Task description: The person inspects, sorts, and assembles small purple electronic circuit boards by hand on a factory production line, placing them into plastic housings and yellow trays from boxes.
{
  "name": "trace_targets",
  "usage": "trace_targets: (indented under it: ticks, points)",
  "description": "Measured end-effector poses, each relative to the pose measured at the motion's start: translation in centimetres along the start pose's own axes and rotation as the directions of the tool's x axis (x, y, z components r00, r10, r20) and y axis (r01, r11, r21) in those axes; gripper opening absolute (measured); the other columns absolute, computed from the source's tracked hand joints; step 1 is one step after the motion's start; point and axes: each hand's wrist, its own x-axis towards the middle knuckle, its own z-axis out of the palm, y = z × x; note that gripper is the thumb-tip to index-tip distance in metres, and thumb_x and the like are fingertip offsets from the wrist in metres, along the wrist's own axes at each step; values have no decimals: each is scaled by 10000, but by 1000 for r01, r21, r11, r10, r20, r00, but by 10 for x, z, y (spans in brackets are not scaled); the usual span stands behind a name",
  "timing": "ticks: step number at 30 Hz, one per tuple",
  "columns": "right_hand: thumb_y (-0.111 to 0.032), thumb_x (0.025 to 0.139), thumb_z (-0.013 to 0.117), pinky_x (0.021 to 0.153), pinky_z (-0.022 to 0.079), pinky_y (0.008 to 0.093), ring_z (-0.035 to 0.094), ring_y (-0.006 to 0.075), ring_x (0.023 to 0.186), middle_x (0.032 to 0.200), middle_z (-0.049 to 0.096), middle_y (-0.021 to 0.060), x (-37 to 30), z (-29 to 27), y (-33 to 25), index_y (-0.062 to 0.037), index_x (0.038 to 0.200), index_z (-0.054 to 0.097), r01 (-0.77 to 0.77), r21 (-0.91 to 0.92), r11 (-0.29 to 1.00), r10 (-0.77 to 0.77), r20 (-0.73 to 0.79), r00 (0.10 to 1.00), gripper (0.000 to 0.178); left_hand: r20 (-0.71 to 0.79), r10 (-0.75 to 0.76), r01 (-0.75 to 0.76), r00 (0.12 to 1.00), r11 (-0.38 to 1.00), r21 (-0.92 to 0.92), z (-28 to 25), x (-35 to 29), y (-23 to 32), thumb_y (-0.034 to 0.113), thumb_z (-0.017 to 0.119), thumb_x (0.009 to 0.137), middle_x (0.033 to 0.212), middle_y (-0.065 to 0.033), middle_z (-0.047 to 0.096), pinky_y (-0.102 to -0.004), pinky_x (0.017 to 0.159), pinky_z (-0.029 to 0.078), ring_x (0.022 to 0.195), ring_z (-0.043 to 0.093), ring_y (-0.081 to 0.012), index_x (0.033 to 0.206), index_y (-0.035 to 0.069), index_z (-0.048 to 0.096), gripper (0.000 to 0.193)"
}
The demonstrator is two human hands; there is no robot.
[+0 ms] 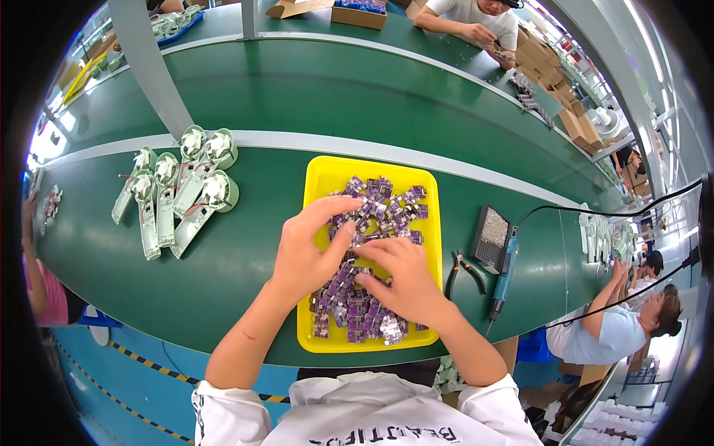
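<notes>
A yellow tray lies before me on the green bench, with many small purple circuit boards heaped in it. My left hand reaches over the tray's left side, thumb and forefinger apart above the boards. From the right, my right hand comes in over the middle of the heap, its fingers stretched leftward and the thumb separate below them. Both hands are at the boards, and I see none gripped in either. The undersides of the fingers are partly hidden.
Pale green fan housings lie in a group at left. Right of the tray are pliers, a black box of screws and a blue electric screwdriver with its cable. Co-workers sit across the bench and at both sides.
</notes>
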Motion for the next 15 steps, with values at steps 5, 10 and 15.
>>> trace_targets:
  ticks: [5, 10, 15]
  points:
    - [-142, 867, 722, 858, 487, 377, 645, 259, 989, 1016, 665, 93, 1, 5, 2, -62, 1108, 635, -114, 178, 977, 106, 55, 993, 269, 74, -119, 120, 990, 993, -12, 4, -3, 0, -6, 616, 867, 1072, -128, 727, -360, 959, 505, 1077, 678, -240, 1160, -1, 668, 298]
    - [-67, 972, 603, 764, 538, 262, 677, 123, 821, 900, 679, 73, -2, -12, 21, -1, 1165, 538, -329, 712, 620, 416, 57, 908, 214, 132, -75, 93, 988, 986, -135, 7, -5, 7, 15, 631, 864, 1087, -138, 719, -357, 930, 517, 1076, 680, -246, 1206, -10, 639, 342]
    - [-129, 973, 640, 644, 524, 232, 668, 111, 724, 829, 686, 61, -5, -15, 33, -2, 1114, 553, -381, 799, 465, 539, 85, 838, 209, 257, 177, -185, 950, 983, 8, 15, -6, 9, 80, 768, 788, 1150, -146, 690, -385, 948, 520, 1064, 675, -319, 1252, 23, 620, 490]
